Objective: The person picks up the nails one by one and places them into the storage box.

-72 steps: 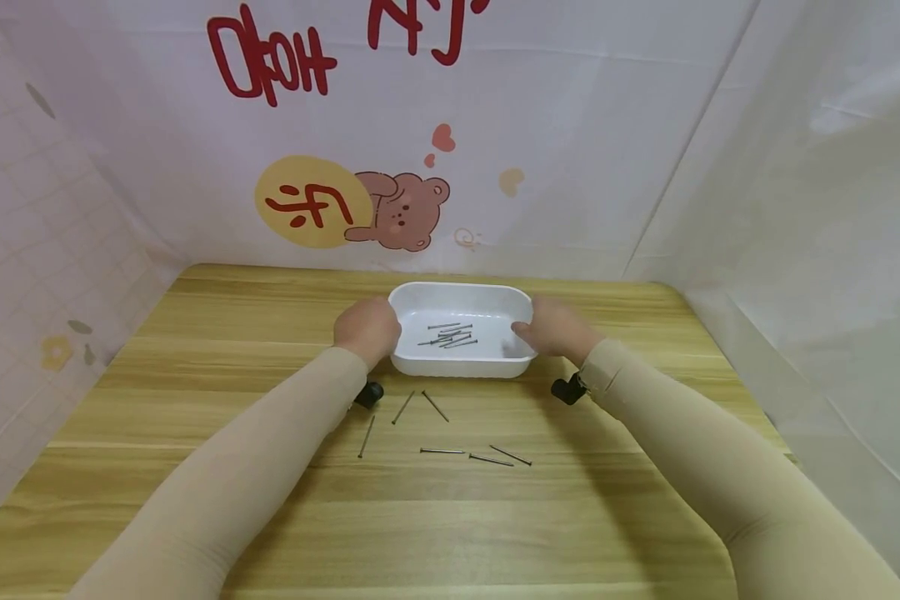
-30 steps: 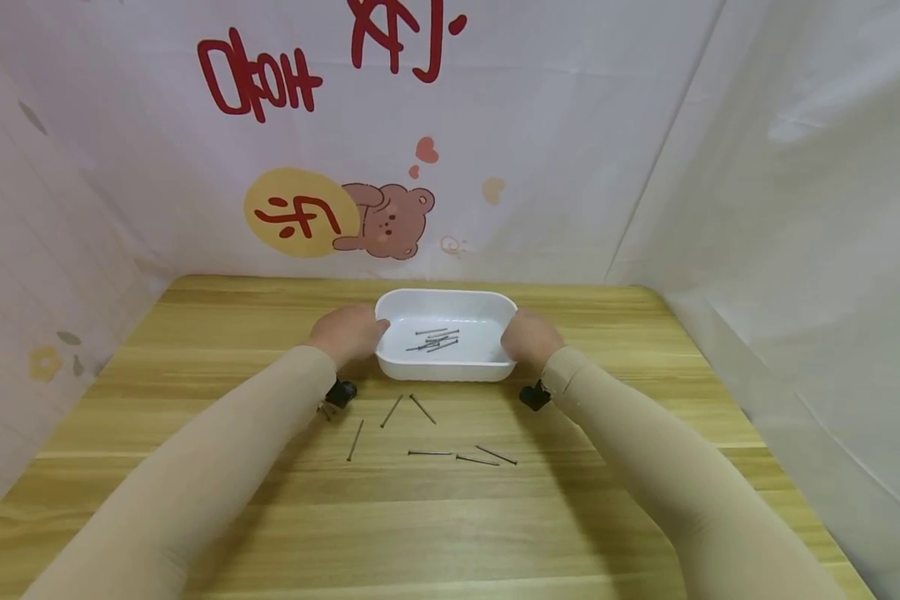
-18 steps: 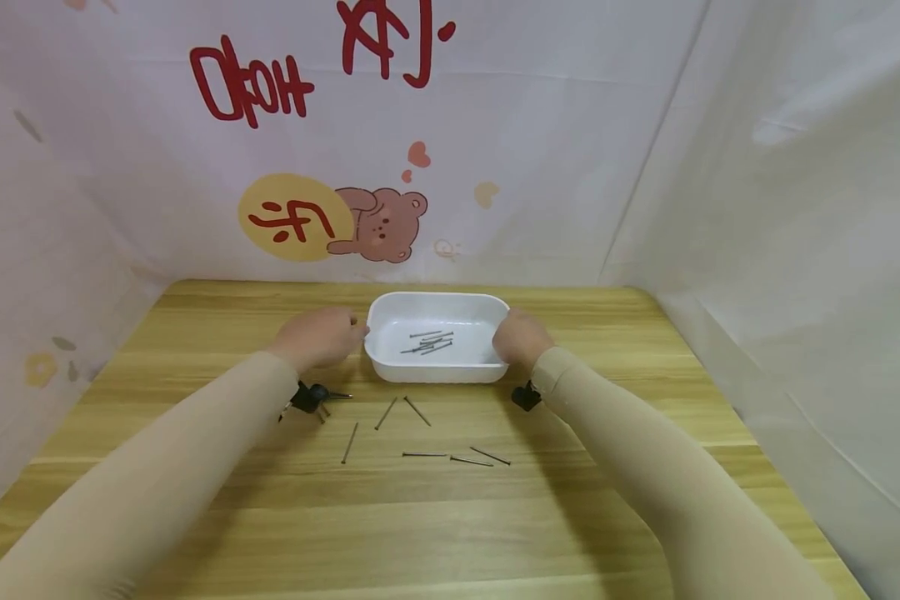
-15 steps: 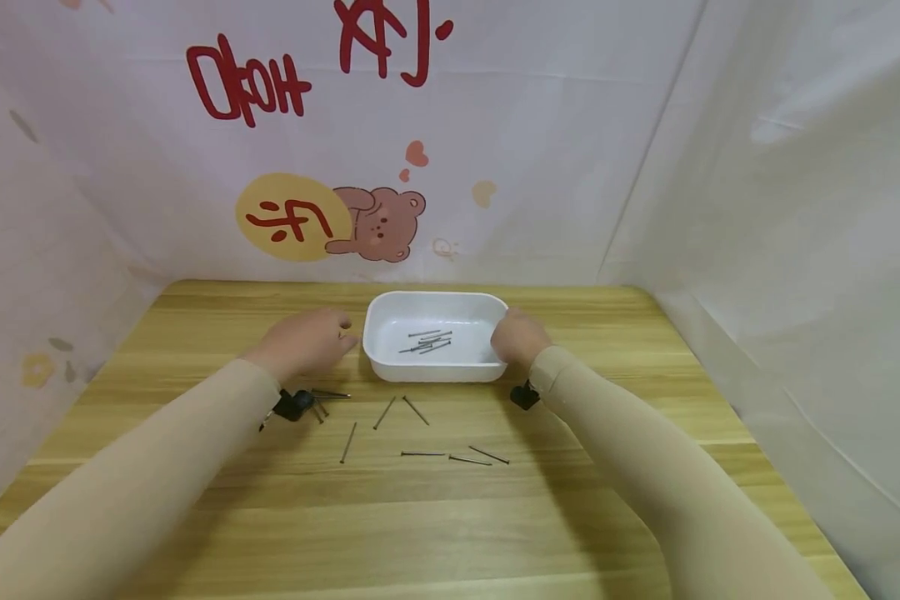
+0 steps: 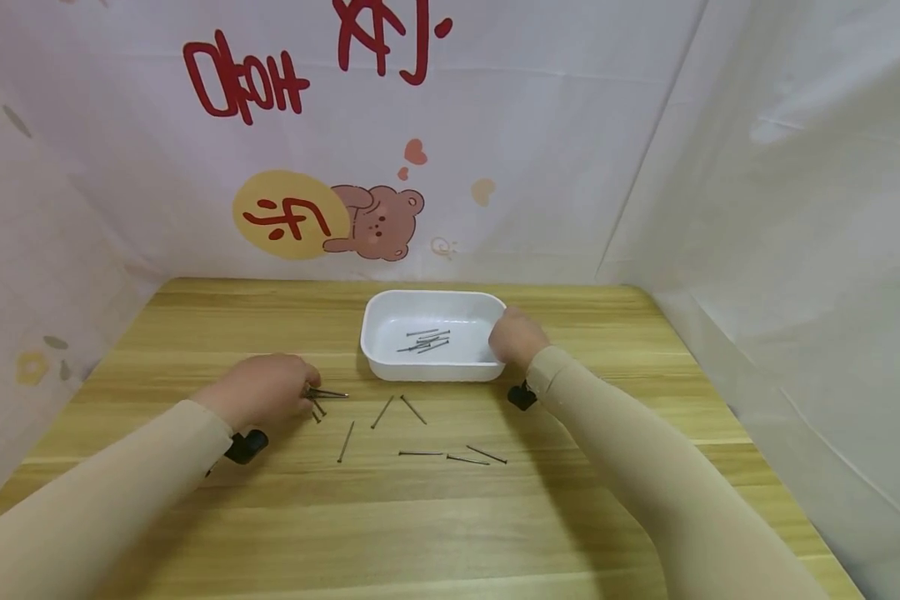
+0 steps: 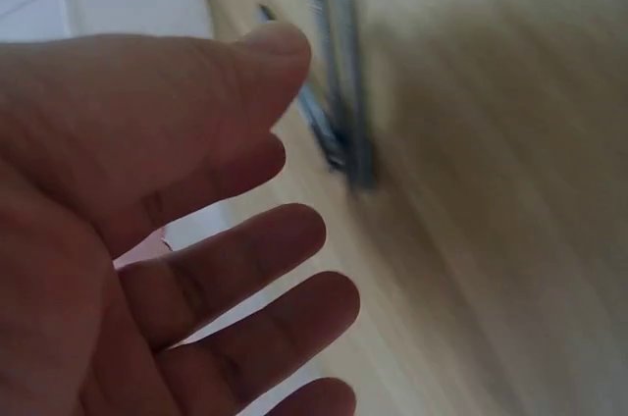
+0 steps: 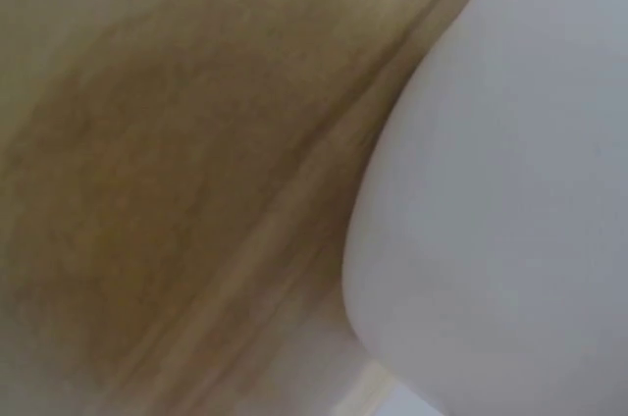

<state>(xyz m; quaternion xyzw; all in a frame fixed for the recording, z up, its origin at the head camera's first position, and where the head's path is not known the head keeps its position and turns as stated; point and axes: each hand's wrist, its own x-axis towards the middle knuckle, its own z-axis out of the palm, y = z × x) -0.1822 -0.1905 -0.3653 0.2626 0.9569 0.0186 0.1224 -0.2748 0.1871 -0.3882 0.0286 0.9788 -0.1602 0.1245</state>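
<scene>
My left hand [image 5: 266, 387] is low over the left of the table, its fingertips right beside a small cluster of steel nails [image 5: 330, 394]. In the left wrist view its fingers are loosely bent and apart, with nothing between thumb and fingers; those nails [image 6: 348, 73] lie just past the thumb tip. A white oblong tray [image 5: 435, 372] stands at the back middle with several nails [image 5: 433, 337] in a loose pile inside. My right hand [image 5: 517, 337] grips the tray's right end at the rim. The right wrist view shows only the tray's outer wall [image 7: 491, 200], not the fingers.
Several single nails lie scattered in front of the tray, among them a slanted nail [image 5: 346, 442], another nail [image 5: 413, 409] and a sideways nail [image 5: 421, 453]. A printed cloth [image 5: 540, 183] hangs behind the wooden table [image 5: 420, 533].
My left hand has let go of the tray's left end and moved left and nearer to the nail cluster. The right hand has stayed on the tray. The whole head view has shifted slightly.
</scene>
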